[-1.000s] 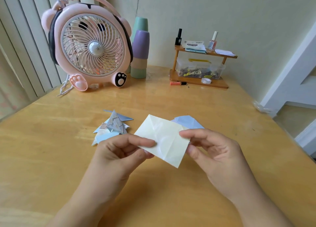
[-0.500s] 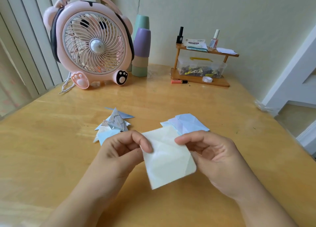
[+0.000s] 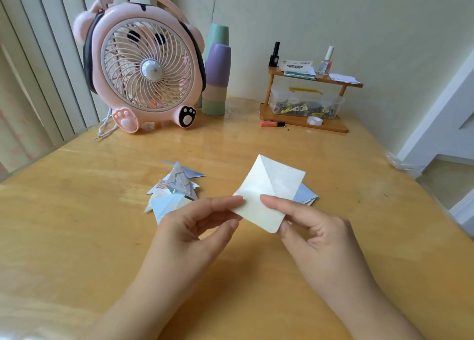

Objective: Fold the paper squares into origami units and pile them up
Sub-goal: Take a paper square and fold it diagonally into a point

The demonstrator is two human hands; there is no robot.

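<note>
A pale cream paper square [image 3: 269, 188] with a crease across it is held upright above the wooden table [image 3: 77, 237]. My left hand [image 3: 197, 227] pinches its left corner between thumb and forefinger. My right hand [image 3: 310, 232] pinches its lower right part. A pile of folded origami units [image 3: 174, 188] in blue and patterned paper lies to the left behind my left hand. A small stack of flat bluish paper squares [image 3: 305, 196] lies behind the held paper, mostly hidden by it.
A pink desk fan [image 3: 143, 65] stands at the back left with stacked pastel cups [image 3: 218, 75] beside it. A small wooden shelf [image 3: 307, 103] with bottles, sticky notes and a clip box stands at the back right. The table's edge falls off on the right.
The paper was turned over and lowered flat, then raised again so it now stands upright with one corner pointing up. Both hands kept hold of it and shifted their pinch.
</note>
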